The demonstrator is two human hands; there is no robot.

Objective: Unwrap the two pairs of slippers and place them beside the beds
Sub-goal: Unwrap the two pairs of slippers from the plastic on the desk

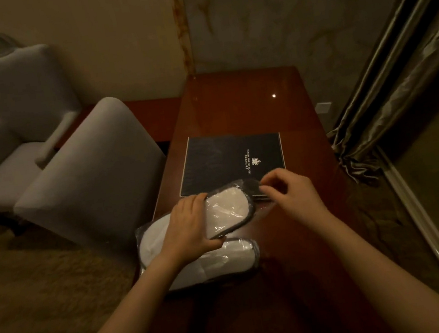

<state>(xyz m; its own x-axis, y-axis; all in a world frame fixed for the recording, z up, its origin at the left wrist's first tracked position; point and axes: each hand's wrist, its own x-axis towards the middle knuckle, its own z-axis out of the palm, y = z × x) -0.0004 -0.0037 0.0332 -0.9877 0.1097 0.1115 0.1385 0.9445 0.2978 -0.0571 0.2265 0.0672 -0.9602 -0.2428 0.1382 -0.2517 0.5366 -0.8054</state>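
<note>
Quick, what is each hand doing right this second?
Left hand: closed around the upper plastic-wrapped white slipper pair.
Right hand: fingertips pinched on the clear plastic wrap at that pack's far end.

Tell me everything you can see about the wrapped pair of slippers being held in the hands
The held slipper pack is a white, soft-looking pair with dark grey edging, still sealed in clear, glossy plastic wrap. It is lifted at a slant above the near end of the wooden desk, partly over a second wrapped pair. The left hand grips its nearer part, thumb on top. The right hand pinches the loose plastic at its far end, close to the black folder.
</note>
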